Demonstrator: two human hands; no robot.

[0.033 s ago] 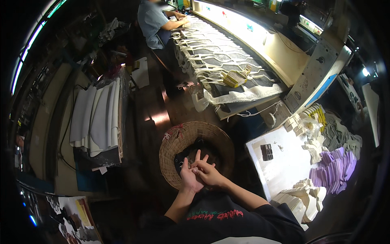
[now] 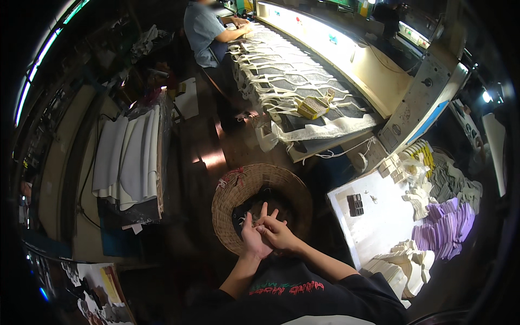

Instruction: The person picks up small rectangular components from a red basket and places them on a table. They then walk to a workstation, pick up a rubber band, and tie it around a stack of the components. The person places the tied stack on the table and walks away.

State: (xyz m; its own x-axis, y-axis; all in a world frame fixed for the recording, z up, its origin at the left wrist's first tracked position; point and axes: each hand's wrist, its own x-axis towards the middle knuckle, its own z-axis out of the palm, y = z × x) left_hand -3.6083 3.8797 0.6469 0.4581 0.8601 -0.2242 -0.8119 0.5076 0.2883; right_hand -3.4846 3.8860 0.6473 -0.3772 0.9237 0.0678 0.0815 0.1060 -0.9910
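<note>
Over a round wicker basket [image 2: 225, 230], my two hands meet in front of my dark shirt. My left hand [image 2: 254, 240] is turned palm up, its fingers spread apart. The fingers of my right hand [image 2: 279, 234] are bent together in a pinch and touch the left palm. Whatever lies between those fingertips or on the palm is too small to make out. Dark contents show dimly in the basket beneath, and a pinkish-red bundle of strands [image 2: 233, 176] hangs at its far rim.
At right, a white-topped table [image 2: 374, 233] carries a small dark box [image 2: 356, 205], purple stacked pieces [image 2: 444, 227] and cream pieces [image 2: 403, 265]. Ahead, a person [image 2: 206, 32] works at a lit bench with white straps [image 2: 298, 81] and a yellow box [image 2: 313, 106]. Grey-white sheets [image 2: 130, 157] drape at left.
My hands keep nearly the same pose over the basket. The other person's hands at the far bench have shifted slightly.
</note>
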